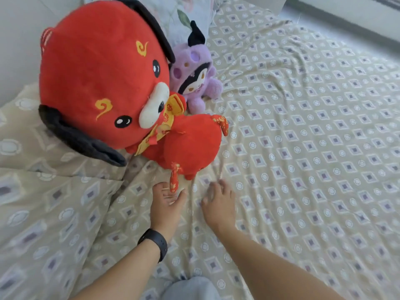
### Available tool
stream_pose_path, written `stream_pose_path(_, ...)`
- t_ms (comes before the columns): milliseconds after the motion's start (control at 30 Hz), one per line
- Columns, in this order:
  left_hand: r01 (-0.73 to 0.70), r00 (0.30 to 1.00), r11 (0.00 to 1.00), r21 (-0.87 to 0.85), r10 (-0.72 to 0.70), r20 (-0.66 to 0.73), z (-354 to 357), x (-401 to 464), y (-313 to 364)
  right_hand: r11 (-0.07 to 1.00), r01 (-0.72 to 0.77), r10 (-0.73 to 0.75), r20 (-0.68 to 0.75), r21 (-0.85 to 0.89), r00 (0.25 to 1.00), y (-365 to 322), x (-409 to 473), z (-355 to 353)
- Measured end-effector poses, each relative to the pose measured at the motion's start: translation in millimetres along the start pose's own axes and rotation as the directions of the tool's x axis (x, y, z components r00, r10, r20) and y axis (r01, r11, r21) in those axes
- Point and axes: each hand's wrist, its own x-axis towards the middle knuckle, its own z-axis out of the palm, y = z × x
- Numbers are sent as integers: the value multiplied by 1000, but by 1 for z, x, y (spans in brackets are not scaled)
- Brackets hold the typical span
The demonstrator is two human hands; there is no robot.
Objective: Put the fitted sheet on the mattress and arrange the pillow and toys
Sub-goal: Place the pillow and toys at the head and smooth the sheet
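Observation:
A big red plush toy (104,79) with black ears leans on a pillow (32,131) in the same beige patterned cloth as the fitted sheet (303,148). Behind it sits a small purple plush toy (199,76). My left hand (166,202), with a black band at the wrist, lies open on the sheet just below the red toy's foot, fingertips near its dangling tassel. My right hand (218,202) is beside it, blurred, fingers loosely bent on the sheet. Neither hand holds anything.
A floral pillow (188,11) stands at the head of the bed behind the toys. A white wall (19,40) runs along the left. The sheet is wrinkled around the middle. A grey knee (192,286) shows at the bottom edge.

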Motion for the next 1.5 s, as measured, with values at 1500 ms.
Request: stream_pose_path(1500,-108,926,853,510,-99,363,-36,-511,-60,908,345,-234,397,-237,888,174,-477,-323)
